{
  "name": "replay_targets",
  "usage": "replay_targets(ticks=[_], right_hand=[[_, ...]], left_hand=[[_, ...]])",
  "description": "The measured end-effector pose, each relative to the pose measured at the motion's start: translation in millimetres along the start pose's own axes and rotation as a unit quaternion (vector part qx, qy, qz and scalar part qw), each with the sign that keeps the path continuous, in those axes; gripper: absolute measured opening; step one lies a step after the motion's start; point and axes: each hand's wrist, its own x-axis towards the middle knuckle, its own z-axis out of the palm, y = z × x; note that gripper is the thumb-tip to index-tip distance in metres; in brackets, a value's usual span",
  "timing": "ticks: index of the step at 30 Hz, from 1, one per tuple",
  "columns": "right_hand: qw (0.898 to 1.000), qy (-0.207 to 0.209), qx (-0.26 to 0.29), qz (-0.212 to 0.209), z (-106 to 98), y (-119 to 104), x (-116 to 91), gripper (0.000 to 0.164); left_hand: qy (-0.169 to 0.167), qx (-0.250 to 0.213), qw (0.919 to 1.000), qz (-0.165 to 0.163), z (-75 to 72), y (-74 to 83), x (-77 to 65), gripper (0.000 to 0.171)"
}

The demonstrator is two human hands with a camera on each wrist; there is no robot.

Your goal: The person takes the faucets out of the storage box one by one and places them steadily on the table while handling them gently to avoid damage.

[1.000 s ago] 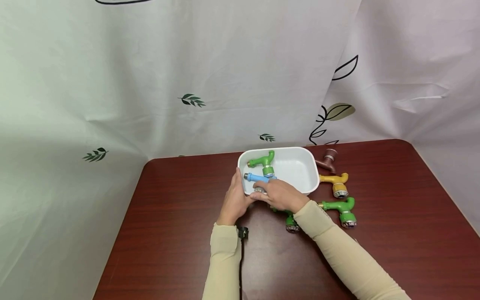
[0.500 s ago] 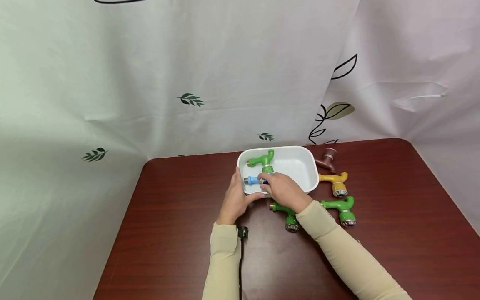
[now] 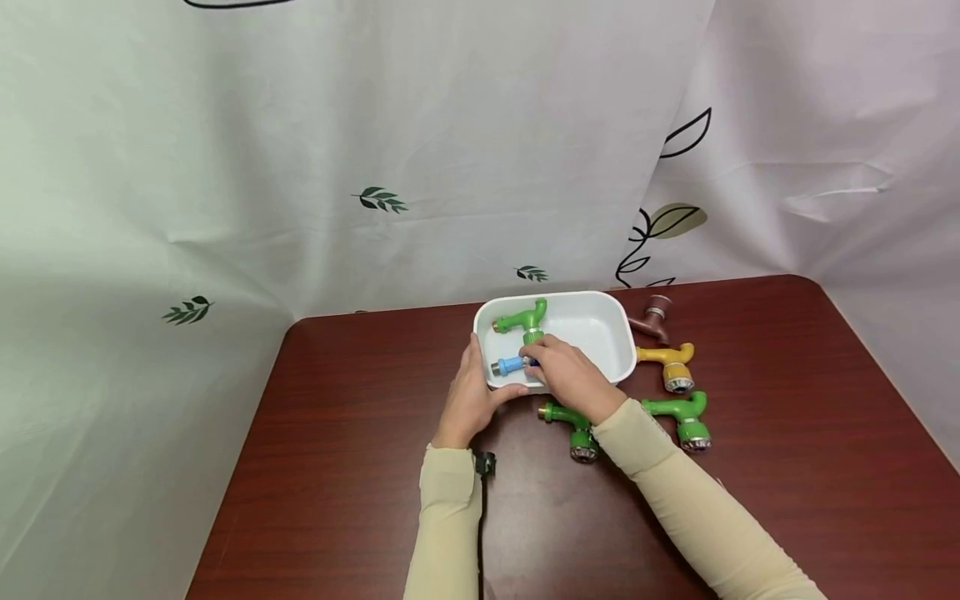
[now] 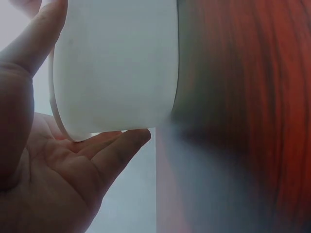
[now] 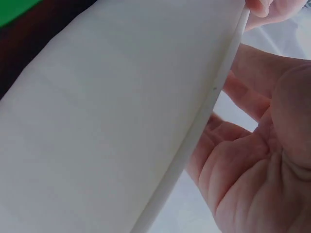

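Note:
Inside the white plastic bin (image 3: 600, 367), a light blue faucet (image 3: 510, 365) lies low near the front wall. My right hand (image 3: 567, 372) grips its metal-trimmed end; its threaded end points left. In the right wrist view the bin's wall hides the held faucet from sight. A green faucet (image 3: 523, 318) lies behind the blue one, in the bin's left part. With fingers straight along the left wall and thumb on the front rim, my left hand (image 3: 472, 396) rests against the bin's near left corner. In the left wrist view its fingers (image 4: 124, 150) touch the wall.
Right of the bin, a brown faucet (image 3: 655, 320), a yellow faucet (image 3: 671, 358) and a green faucet (image 3: 686, 414) lie on the dark red table (image 3: 337, 467). Another green faucet (image 3: 576, 433) lies before the bin, beside the right sleeve. A pale curtain (image 3: 420, 150) hangs behind.
My right hand has turned the blue faucet within the bin, drawing it from beside the green one toward the front wall. The left hand stays at the corner.

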Motion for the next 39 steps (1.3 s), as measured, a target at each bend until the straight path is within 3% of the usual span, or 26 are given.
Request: replay_targets(ticks=[15,39], right_hand=[[1.000,0.016,-0.010,0.017,-8,-3,-4,0.028],[0.999,0.040,-0.009,-0.007,-20,-2,-19,0.029]], left_hand=[[0.004,-0.001,1.0000,0.002,-0.6,2.2,-0.6,0.120],[0.005,0.003,0.9999,-0.010,2.5,-1.0,1.2,0.120]])
